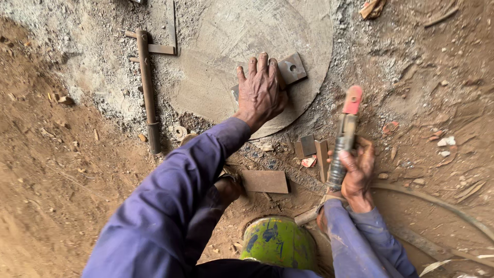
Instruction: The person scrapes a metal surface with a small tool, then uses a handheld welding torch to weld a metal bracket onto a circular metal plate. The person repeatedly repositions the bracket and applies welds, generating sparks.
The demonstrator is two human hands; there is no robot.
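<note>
Left hand [261, 91] flat, open on one holed plate [291, 68]; right grip [356, 172] closed round one electrode holder [343, 139].

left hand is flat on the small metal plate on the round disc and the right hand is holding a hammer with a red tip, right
Not quite. The right hand holds a welding electrode holder with a red tip, not a hammer. The rest stands: the left hand lies flat on the small metal plate on the round disc, as the head view shows.
</note>
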